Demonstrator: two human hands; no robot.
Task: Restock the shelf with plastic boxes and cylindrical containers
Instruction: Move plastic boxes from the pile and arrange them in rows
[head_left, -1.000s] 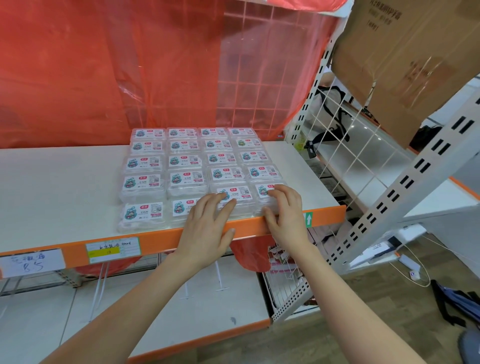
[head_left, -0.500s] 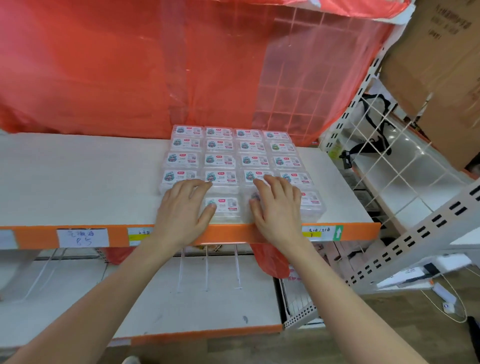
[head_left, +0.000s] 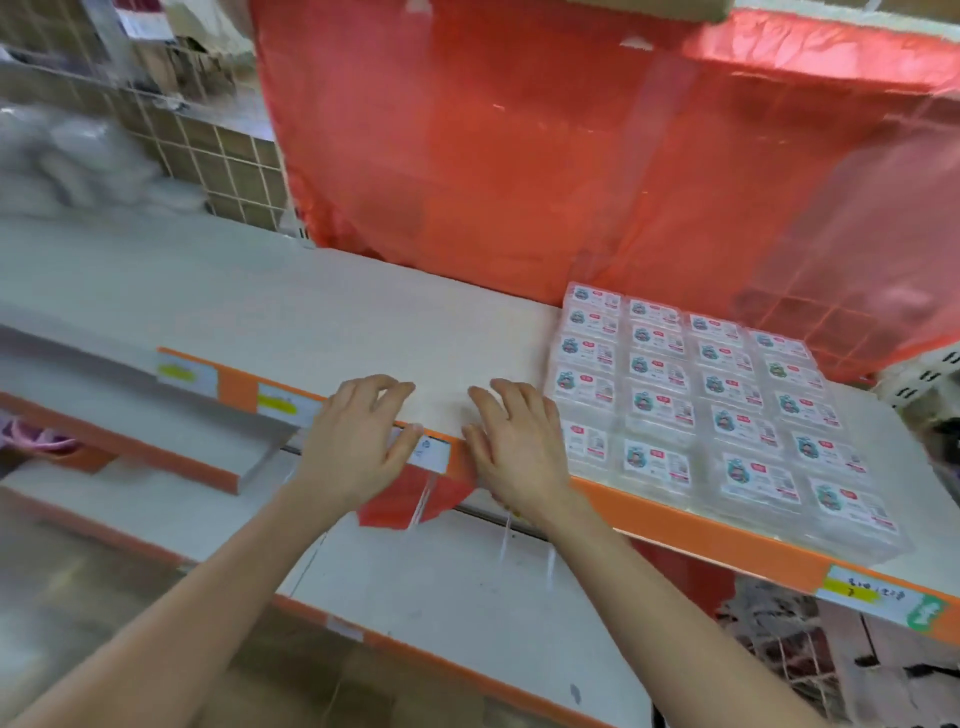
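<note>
Two shelves run across the view, the upper shelf (head_left: 363, 322) white with an orange front edge and the lower shelf (head_left: 441, 582) set beneath and in front of it. Behind the upper shelf hangs a red plastic sheet (head_left: 519, 156) over a wire grid. On the right part of the upper shelf sits a block of clear plastic boxes (head_left: 701, 410) with printed labels, packed touching one another, four across and five or six deep, from the sheet at the back to the front edge; the near right box reaches just over that edge. No cylindrical containers show. The rest of the upper shelf, to the left of the boxes, is bare. Both hands are at the front edge just left of the block, palms down and holding nothing. The left hand (head_left: 358, 447) has its fingers spread and slightly curled over the edge, covering part of a price tag (head_left: 434, 452). The right hand (head_left: 519, 447) lies flat with fingers loosely apart, its outer side just beside the nearest boxes; whether it touches them is unclear. More price tags sit along the orange edge, blurred and unreadable.
</note>
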